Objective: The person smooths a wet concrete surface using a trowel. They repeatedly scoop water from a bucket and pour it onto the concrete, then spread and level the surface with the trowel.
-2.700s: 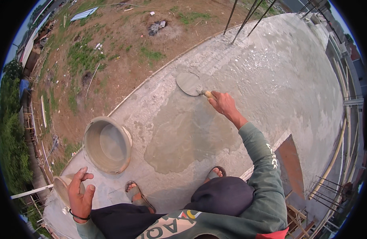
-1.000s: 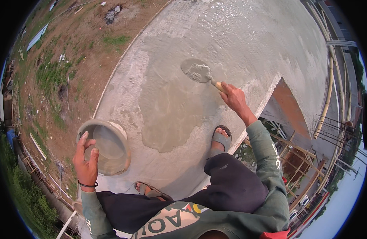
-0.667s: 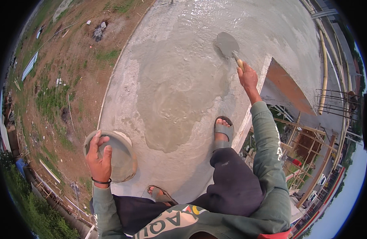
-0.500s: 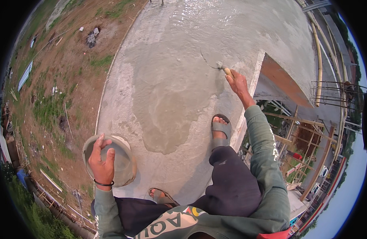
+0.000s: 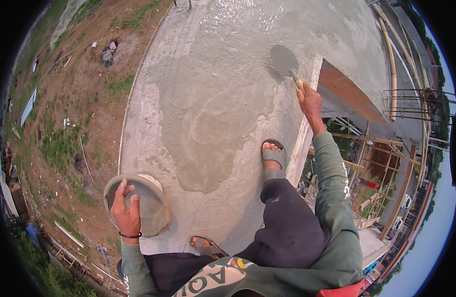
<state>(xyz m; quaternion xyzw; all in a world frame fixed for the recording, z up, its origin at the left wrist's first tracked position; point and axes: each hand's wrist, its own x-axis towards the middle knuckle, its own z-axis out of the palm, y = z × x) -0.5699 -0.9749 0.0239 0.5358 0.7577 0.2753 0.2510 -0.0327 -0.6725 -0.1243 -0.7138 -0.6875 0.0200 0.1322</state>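
My right hand is wrapped round the wooden handle of a trowel. Its rounded grey blade shows flat side up over the wet cement spread on the slab, near the raised concrete edge of an opening. Whether the blade touches the cement I cannot tell. At the lower left, my left hand is over a round bucket with grey slurry inside. Its thumb and fingers are apart with nothing between them, and whether it touches the rim is unclear.
An opening with a drop shows timber scaffolding below on the right. The slab's left edge drops to brown ground with grass. Bamboo poles and protruding rebar stand at the far right. My sandalled feet are on the slab.
The trowel has turned from edge-on to showing its broad face, and my right hand has shifted slightly right and nearer. My left hand remains over the bucket.
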